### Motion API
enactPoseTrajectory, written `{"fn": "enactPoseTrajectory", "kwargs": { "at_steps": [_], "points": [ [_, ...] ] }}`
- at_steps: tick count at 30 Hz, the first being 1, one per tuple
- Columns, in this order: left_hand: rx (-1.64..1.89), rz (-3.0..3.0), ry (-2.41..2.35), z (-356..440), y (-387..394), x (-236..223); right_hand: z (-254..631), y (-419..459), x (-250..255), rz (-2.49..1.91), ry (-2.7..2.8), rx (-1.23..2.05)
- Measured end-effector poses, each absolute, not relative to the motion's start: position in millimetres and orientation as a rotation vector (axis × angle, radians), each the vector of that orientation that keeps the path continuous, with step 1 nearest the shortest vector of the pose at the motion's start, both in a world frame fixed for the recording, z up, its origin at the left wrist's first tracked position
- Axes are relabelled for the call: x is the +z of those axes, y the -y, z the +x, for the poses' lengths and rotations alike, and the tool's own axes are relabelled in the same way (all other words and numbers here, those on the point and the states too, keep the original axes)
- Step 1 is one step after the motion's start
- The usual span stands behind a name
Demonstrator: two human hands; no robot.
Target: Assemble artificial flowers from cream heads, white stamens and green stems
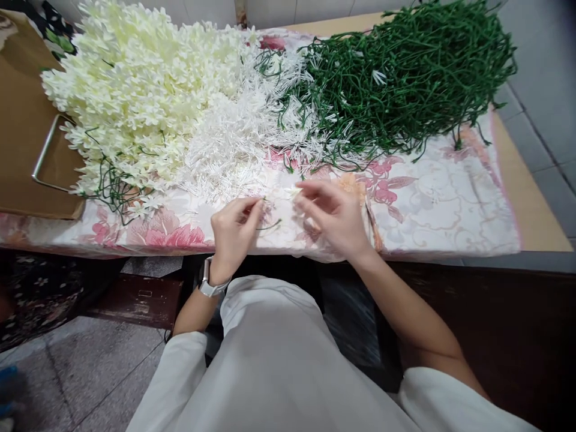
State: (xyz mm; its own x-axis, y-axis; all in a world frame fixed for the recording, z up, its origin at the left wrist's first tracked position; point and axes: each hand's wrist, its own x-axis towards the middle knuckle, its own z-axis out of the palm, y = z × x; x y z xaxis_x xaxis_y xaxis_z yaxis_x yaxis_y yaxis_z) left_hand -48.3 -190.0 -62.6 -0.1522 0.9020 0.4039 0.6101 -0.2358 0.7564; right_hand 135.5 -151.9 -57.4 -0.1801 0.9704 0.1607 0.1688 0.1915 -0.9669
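My left hand [234,231] is closed in a pinch on a thin green stem [269,226] that curves out to the right, near the table's front edge. Close beside it, my right hand [335,215] pinches a small white flower piece [294,192] at its fingertips. Both hands hover over the floral cloth [432,198]. Behind them lies a heap of white plastic stamens [234,144]. A big pile of cream artificial blossoms [144,90] fills the back left, and a tangle of green stems [405,78] fills the back right.
A brown cardboard box [22,132] with a metal handle [45,156] stands at the left edge. The wooden table edge [526,198] shows at the right. A tiled floor [90,372] lies below left. A watch [207,283] is on my left wrist.
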Motion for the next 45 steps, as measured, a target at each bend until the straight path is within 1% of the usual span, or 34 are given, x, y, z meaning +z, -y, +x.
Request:
{"fn": "enactPoseTrajectory", "kwargs": {
  "at_steps": [4,7,10,14,21,27,33,34,36,38,40,42,45],
  "points": [
    [1.294,1.899,-1.866,-49,184,-64,152,135,-51,-1.204,1.897,0.700],
    [1.232,2.047,-1.919,-44,182,-69,151,127,-51,-1.214,2.205,0.511],
    [1.187,2.133,-1.985,-41,180,-71,144,123,-53,-1.272,2.322,0.364],
    [1.172,2.190,-2.006,-41,181,-71,140,119,-51,-1.340,2.358,0.282],
    [1.355,2.209,-1.863,-42,181,-68,138,114,-44,-1.350,2.399,0.341],
    [1.433,2.187,-1.795,-42,183,-69,138,110,-41,-1.308,2.173,0.586],
    [1.484,2.195,-1.757,-43,184,-72,138,124,-42,-1.185,1.860,0.949],
    [1.501,2.204,-1.727,-43,185,-72,138,128,-42,-1.179,1.775,1.050],
    [1.522,2.217,-1.629,-44,186,-70,136,135,-41,-1.139,1.540,1.351],
    [1.492,2.188,-1.495,-45,187,-66,135,142,-40,-1.054,1.290,1.697],
    [1.434,2.088,-1.371,-44,189,-62,133,148,-40,-0.962,1.116,1.962],
    [1.403,1.949,-1.292,-43,192,-60,131,153,-41,-0.900,1.026,2.116],
    [1.420,1.749,-1.260,-38,196,-60,127,159,-44,-0.865,0.989,2.175]
  ]
}}
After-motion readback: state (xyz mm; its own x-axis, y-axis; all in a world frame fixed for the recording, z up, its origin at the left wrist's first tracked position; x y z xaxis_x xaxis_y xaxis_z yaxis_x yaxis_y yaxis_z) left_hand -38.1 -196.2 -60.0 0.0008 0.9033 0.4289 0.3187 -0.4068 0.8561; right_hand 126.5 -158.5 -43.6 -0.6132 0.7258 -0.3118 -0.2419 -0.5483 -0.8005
